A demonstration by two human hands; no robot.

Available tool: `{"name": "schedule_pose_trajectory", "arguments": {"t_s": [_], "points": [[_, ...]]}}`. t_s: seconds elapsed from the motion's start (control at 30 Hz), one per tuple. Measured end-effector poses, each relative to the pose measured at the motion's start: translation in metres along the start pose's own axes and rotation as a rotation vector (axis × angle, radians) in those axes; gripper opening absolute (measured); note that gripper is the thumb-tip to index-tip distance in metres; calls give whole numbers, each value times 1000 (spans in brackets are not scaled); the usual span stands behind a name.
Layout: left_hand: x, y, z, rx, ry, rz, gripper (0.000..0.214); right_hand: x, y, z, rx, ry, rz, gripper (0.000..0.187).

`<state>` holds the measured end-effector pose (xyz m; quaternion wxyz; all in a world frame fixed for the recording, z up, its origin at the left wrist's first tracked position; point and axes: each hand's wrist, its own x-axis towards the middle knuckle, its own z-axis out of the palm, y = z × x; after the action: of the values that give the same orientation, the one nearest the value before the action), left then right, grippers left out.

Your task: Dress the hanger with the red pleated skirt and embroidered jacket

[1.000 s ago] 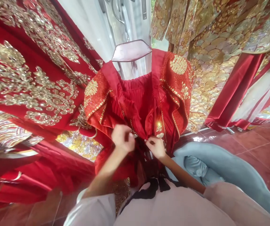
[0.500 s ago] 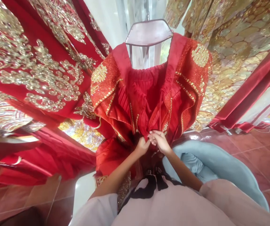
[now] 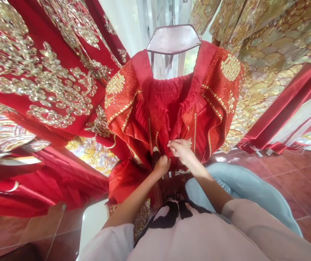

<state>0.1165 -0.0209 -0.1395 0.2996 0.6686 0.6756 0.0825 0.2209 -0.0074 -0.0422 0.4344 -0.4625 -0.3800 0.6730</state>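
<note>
A red jacket with gold embroidery hangs open on a clear hanger straight ahead of me. My left hand is closed on the jacket's front edge low down. My right hand pinches the opposite front edge just above and to the right, the two hands nearly touching. What lies between the fingertips is hidden by cloth folds.
More red and gold embroidered garments hang at the left and a gold scaled one at the upper right. A pale blue cushion or seat lies below the jacket. Reddish floor tiles spread to the right.
The view has shifted so the jacket sits higher and more central. My hands have come together on its front, then the right has risen slightly above the left.
</note>
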Motion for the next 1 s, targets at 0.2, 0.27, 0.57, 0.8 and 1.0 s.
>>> {"name": "schedule_pose_trajectory", "arguments": {"t_s": [0.2, 0.27, 0.57, 0.8, 1.0], "points": [[-16, 6, -19, 71, 280, 3, 39, -5, -23, 8, 115, 59, -170, 31], [-23, 15, -30, 126, 504, 96, 42, -8, -19, 5, 122, 57, -158, 33], [-5, 62, -70, 414, 497, 165, 26, 0, -3, -4, 98, -8, -146, 36], [-4, 67, -65, 341, 412, 66, 33, 12, -46, 17, 132, 97, -232, 27], [-12, 70, -60, 372, 417, 96, 33, 10, -65, 24, 77, 93, -438, 25]]}}
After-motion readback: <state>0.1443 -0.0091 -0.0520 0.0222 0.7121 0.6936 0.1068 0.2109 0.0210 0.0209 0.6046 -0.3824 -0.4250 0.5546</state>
